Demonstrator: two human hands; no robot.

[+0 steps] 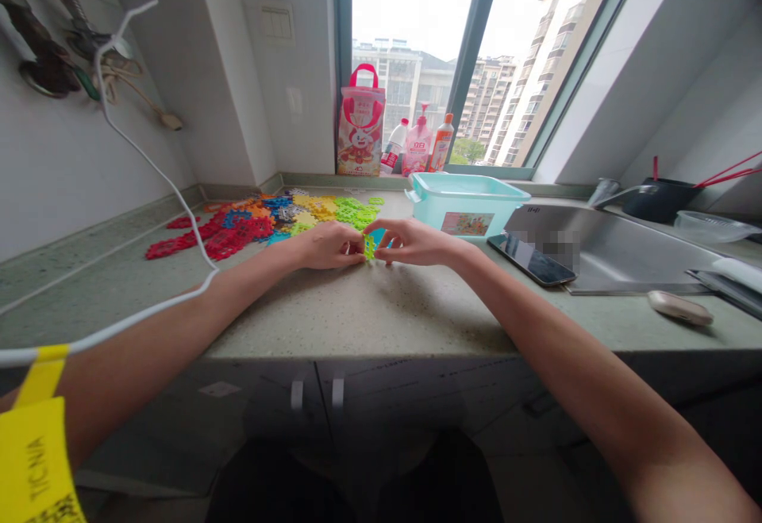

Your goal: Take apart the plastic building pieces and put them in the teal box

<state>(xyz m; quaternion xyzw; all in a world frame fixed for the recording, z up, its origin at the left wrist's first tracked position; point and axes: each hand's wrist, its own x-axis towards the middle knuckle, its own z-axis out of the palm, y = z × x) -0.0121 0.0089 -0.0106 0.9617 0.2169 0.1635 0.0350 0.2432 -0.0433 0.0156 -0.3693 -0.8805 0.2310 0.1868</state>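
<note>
Between my hands, just above the counter, stands a yellow-green plastic interlocking building piece (369, 248) with notched edges. My left hand (331, 245) is closed, its fingertips pinching the piece from the left side. From the right, my right hand (412, 242) has curled fingers on the same piece, with the index finger at its top and the other fingertips by its lower edge. Behind my hands spreads a pile of similar pieces, with red pieces (241, 236) at the left, yellow ones (318, 207) in the middle and green ones (355, 210) at the right.
A turquoise plastic tub (470, 199) stands behind my right hand. Right of it are a phone (532, 259), a steel sink (631, 249) and a small beige case (679, 308). A white cable (172, 182) crosses the left side. Bottles (417, 146) line the windowsill.
</note>
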